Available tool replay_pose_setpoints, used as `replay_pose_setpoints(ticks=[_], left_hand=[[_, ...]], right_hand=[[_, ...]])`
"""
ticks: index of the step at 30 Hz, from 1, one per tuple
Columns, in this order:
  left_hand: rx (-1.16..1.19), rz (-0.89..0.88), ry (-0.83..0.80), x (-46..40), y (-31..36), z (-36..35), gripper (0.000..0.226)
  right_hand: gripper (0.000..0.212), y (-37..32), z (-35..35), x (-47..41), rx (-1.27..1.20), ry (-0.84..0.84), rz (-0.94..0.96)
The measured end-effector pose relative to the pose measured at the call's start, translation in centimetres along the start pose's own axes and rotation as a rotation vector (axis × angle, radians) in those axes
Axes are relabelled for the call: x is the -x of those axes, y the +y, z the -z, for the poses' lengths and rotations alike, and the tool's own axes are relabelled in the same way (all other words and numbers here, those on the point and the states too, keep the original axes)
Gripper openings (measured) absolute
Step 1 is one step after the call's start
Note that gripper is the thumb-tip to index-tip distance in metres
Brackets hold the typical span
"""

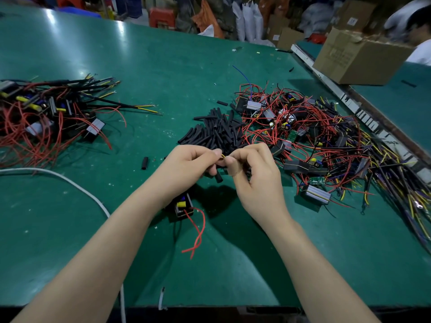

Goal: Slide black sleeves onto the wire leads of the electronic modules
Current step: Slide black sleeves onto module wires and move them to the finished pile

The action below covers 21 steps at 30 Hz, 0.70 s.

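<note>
Above green mat (163, 66), L hand (186, 166), R hand (254, 173) pinching yellow lead (223, 156)

Both bare forearms reach forward and converge at centre, left hand (186, 164) with fingers curled and thumb and forefinger pinched together, right hand (254, 173) likewise curled with thumb tip pressed against forefinger, the two pinches nearly touching, knuckles up, wrists raised.

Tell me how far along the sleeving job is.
Done: left pile, leads already in black sleeves. In hand: left hand and right hand pinch a yellow lead of one module. Left: right pile, bare wires, and loose sleeves.
</note>
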State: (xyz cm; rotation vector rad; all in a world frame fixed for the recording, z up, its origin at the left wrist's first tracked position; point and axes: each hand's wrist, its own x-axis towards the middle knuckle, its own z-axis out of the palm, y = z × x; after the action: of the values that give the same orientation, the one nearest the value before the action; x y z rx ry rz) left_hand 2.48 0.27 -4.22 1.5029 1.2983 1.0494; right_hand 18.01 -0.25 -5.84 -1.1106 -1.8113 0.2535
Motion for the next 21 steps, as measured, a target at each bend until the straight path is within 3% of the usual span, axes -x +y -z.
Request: replay_pose_setpoints(ticks=[7, 12, 16, 21], left_hand=[[-0.044, -0.095, 0.026, 0.0, -0.3, -0.2, 0.021], [-0.452, -0.451, 0.169, 0.4, -0.6, -0.6, 0.015], [-0.456, -0.516, 0.188, 0.6, -0.8, -0.6, 0.021], [-0.404, -0.548, 0.227, 0.6, -0.7, -0.7, 0.016]], right_hand=[[0.013, 0.3, 0.0, -0.2, -0.039, -0.027, -0.042], [0.017, 0.0, 0.2, -0.7, -0.229, -0.123, -0.361], [0.019, -0.2, 0.8, -1.1, -0.566, -0.224, -0.616], [0.021, -0.5, 1.0, -1.1, -0.576, -0.259, -0.617]])
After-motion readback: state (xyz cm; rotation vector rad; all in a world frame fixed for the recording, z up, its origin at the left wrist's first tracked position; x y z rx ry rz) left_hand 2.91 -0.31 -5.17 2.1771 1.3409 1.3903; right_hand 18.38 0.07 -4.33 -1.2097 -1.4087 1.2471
